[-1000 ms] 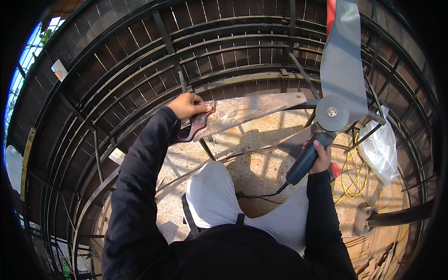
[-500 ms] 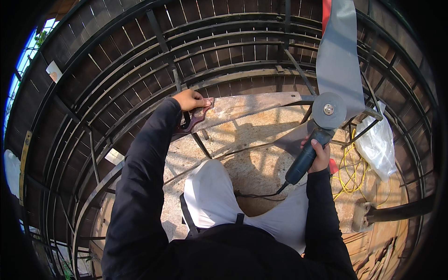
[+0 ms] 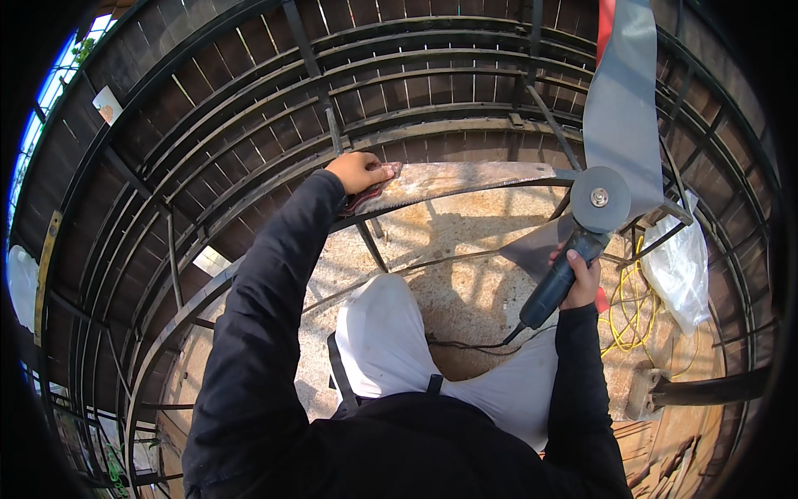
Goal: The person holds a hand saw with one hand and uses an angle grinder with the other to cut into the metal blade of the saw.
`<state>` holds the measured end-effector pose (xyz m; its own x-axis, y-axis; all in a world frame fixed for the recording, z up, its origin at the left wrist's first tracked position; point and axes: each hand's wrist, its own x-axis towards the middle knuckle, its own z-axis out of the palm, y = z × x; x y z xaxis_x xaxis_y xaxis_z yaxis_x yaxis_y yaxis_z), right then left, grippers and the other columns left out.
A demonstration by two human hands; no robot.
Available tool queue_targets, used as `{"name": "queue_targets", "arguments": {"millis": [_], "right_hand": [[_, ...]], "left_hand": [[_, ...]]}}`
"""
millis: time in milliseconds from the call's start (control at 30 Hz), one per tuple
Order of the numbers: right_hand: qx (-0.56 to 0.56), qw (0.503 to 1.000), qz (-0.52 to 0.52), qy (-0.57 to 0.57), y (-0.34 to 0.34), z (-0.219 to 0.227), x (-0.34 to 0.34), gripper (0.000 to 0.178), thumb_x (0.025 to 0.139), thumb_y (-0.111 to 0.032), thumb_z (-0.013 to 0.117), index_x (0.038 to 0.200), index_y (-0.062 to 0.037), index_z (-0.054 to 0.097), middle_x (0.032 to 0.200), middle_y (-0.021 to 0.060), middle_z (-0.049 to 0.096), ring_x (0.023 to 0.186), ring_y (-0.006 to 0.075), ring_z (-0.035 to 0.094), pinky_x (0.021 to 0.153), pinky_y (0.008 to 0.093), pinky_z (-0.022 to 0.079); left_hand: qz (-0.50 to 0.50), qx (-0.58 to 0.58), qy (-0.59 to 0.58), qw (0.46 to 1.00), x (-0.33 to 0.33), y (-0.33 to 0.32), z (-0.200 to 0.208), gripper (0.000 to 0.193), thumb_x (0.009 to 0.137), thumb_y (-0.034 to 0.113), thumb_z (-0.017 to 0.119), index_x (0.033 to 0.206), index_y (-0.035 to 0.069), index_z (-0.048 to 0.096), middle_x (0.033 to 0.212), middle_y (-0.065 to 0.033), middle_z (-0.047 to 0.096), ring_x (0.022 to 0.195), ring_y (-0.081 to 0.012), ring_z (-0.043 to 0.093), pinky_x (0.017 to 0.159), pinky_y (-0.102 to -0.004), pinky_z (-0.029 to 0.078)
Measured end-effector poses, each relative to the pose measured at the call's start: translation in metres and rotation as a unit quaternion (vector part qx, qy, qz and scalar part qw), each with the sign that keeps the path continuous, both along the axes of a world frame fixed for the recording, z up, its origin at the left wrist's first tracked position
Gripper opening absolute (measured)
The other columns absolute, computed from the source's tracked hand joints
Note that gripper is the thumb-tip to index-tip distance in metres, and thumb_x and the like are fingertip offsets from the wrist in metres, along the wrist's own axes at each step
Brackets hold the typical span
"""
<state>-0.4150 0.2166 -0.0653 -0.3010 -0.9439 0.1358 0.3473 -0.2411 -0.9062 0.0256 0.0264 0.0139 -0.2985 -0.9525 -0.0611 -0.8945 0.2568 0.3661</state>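
My left hand (image 3: 359, 173) is closed on the handle end of a handsaw (image 3: 465, 180), its fingers pinching where the reddish handle meets the blade. The rusty blade stretches to the right, teeth toward me, lying along a dark curved metal bar. In my right hand (image 3: 584, 279) is a dark angle grinder (image 3: 552, 285), my fingers wrapped round its body. Its round grey disc (image 3: 600, 200) points away from me, just right of the saw's tip and over a strip of grey fabric (image 3: 623, 108). I cannot tell whether the disc is spinning.
Dark curved metal bars (image 3: 332, 125) ring the work area, with wooden slats behind. A clear plastic bag (image 3: 675, 266) and a coiled yellow cord (image 3: 629, 308) lie at the right. The grinder's black cord (image 3: 474, 343) runs between my legs. Speckled board (image 3: 449, 224) lies underneath.
The saw has tilted, so its blade shows narrower and its handle is more hidden. The whole view has shifted slightly. The grinder stays near the saw's tip, still in my right hand.
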Motion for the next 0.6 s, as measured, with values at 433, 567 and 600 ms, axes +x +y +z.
{"name": "queue_targets", "arguments": {"millis": [433, 567, 600], "right_hand": [[-0.012, 1.000, -0.003, 0.001, 0.0007, 0.0059, 0.0067, 0.030, 0.087, -0.009, 0.069, 0.110, 0.0024, 0.056, 0.096, 0.0143, 0.068, 0.082, 0.0234, 0.070, 0.072, 0.0358, 0.059], [-0.003, 1.000, -0.007, 0.000, -0.0006, 0.0040, 0.0061, 0.029, 0.087, -0.009, 0.069, 0.110, 0.0020, 0.055, 0.097, 0.0147, 0.068, 0.081, 0.0234, 0.070, 0.072, 0.0360, 0.059], [-0.003, 1.000, -0.004, -0.002, -0.0013, 0.0034, 0.0078, 0.029, 0.087, -0.009, 0.069, 0.110, 0.0019, 0.055, 0.097, 0.0147, 0.068, 0.081, 0.0234, 0.070, 0.072, 0.0361, 0.059]], "left_hand": [[0.003, -0.013, -0.027, 1.000, -0.0033, 0.0033, 0.0015, 0.069, 0.090, 0.065, 0.064, 0.125, 0.005, 0.069, 0.114, -0.0223, 0.073, 0.106, -0.0376, 0.070, 0.094, -0.0408, 0.053], [0.007, -0.007, -0.023, 1.000, -0.0040, 0.0036, -0.0022, 0.072, 0.090, 0.066, 0.064, 0.128, 0.005, 0.067, 0.118, -0.0227, 0.072, 0.110, -0.0377, 0.069, 0.097, -0.0406, 0.052], [0.008, -0.004, -0.021, 1.000, -0.0010, 0.0043, -0.0019, 0.072, 0.090, 0.065, 0.064, 0.129, 0.005, 0.067, 0.118, -0.0225, 0.071, 0.110, -0.0373, 0.069, 0.097, -0.0405, 0.052]]}}
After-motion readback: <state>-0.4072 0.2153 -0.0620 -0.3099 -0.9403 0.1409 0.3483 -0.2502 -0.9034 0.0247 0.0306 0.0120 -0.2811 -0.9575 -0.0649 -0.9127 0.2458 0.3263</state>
